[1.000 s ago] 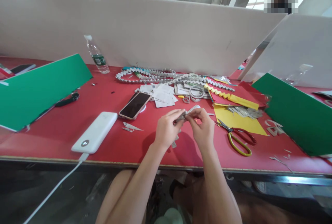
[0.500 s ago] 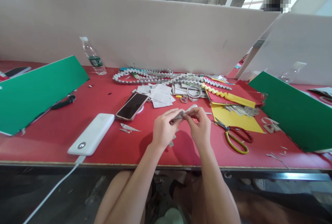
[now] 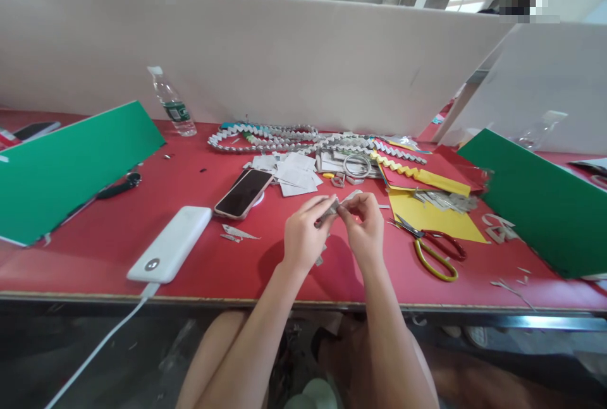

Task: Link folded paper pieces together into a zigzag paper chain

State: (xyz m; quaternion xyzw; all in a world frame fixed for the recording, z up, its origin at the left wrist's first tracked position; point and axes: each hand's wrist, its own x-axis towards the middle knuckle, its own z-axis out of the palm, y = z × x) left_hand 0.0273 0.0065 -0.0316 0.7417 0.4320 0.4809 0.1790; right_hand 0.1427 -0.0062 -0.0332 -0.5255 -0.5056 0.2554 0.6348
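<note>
Between both hands is a small folded grey paper strip [image 3: 334, 206], held above the red table. My left hand [image 3: 306, 235] is closed round it from the left. My right hand [image 3: 366, 225] pinches its other end between thumb and fingers. Bits of the same grey paper hang or lie below the left hand, partly hidden by it. Scissors [image 3: 429, 246] with one red and one yellow-green handle lie right of my right hand, on the edge of a yellow sheet [image 3: 455, 227]. Beyond the hands is a pile of pale paper pieces [image 3: 298, 175].
Zigzag folded paper chains [image 3: 265, 142] lie along the back. A phone [image 3: 243, 193] and a white power bank [image 3: 171, 244] with a cable are on the left, near a water bottle [image 3: 174, 105]. Green boards [image 3: 80, 165] stand at both sides; a pale partition [image 3: 303, 61] closes the back.
Both hands keep hold of the grey paper strip, with only slight finger shifts. The whole view has moved a little.
</note>
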